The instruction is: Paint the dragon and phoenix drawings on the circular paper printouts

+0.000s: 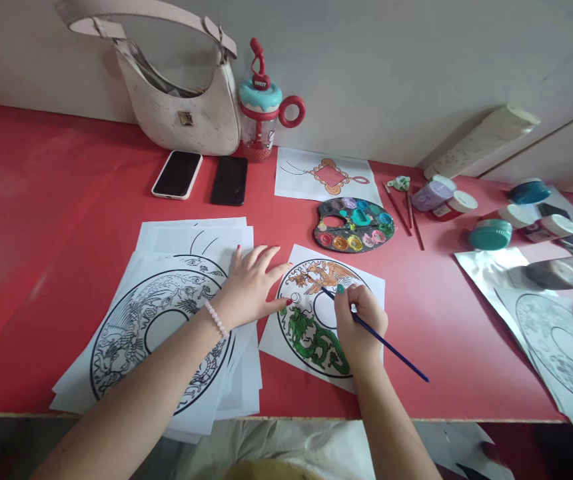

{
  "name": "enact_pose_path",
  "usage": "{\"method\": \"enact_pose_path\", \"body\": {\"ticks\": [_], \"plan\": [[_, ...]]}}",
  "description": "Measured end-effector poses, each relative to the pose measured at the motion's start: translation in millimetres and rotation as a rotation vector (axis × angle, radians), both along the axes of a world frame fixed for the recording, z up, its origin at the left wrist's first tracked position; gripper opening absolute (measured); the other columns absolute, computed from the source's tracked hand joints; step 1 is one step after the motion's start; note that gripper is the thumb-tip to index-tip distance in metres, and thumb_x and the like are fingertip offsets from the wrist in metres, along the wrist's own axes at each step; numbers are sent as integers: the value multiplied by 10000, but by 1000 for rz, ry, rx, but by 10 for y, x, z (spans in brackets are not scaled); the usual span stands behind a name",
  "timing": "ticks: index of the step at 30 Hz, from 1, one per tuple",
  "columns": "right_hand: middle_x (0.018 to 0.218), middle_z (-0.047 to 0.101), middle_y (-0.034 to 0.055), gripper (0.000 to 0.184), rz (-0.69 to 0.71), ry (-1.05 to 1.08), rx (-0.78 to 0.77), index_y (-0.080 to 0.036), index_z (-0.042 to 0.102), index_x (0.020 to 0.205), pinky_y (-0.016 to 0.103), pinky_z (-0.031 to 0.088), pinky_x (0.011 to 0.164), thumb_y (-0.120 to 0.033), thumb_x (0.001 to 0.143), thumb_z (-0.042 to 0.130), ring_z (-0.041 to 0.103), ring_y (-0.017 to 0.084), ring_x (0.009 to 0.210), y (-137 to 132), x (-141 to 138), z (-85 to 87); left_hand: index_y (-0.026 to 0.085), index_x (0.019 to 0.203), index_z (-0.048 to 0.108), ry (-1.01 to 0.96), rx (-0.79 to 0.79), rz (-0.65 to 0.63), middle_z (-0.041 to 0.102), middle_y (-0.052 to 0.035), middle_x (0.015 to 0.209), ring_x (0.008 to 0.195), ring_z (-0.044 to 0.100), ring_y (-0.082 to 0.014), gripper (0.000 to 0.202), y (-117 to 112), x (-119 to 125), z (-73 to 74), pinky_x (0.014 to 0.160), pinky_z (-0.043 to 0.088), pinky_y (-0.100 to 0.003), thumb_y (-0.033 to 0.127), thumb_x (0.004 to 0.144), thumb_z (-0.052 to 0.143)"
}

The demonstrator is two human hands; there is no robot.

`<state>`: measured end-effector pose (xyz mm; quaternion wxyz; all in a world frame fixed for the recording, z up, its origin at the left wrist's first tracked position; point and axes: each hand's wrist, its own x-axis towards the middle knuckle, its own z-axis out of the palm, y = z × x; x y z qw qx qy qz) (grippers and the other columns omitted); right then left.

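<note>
My right hand (360, 323) is closed around a thin dark blue paintbrush (391, 348), its tip over the orange bird on a round line drawing. That drawing sheet (370, 277) also carries a dragon (316, 340) painted green, and its middle circle is white. My left hand (251, 290) lies with fingers spread, its fingertips reaching the sheet's left edge and its palm over a stack of printed sheets (131, 287). Beyond the sheet sits a black palette (322, 241) with several wells of coloured paint.
Paint jars (490, 235) and loose brushes (419, 230) lie at the right, near more printed sheets (556, 333). At the back are a painted knot picture (291, 180), a lidded cup (260, 100), two phones (229, 180) and a handbag (181, 127).
</note>
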<state>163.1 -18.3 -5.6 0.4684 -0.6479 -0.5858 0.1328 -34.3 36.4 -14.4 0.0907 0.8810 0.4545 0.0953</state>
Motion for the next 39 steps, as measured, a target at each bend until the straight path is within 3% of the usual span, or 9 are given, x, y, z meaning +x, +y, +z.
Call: {"method": "enact_pose_path", "body": {"ticks": [27, 34, 39], "plan": [[538, 332, -67, 343, 34, -35, 0, -219, 306, 599, 243, 301, 496, -243, 860, 526, 325, 95, 486, 21, -9, 7, 272, 1336, 470, 2, 9, -1, 363, -142, 1467, 1348, 297, -340, 617, -3, 1, 1, 1063, 166, -682, 662, 860, 419], [597, 468, -43, 260, 61, -90, -56, -216, 405, 638, 242, 361, 536, -277, 841, 554, 448, 109, 541, 45, -25, 36, 270, 1351, 454, 11, -9, 1, 348, -143, 1476, 1355, 280, -345, 629, 0, 5, 12, 1069, 149, -678, 645, 847, 468], [589, 465, -46, 261, 59, -108, -65, -216, 404, 628, 241, 360, 533, -274, 833, 554, 446, 109, 534, 63, -22, 23, 280, 1355, 440, 10, -7, 0, 339, -137, 1483, 1359, 269, -331, 614, 0, 0, -4, 1078, 133, -666, 624, 848, 490]]}}
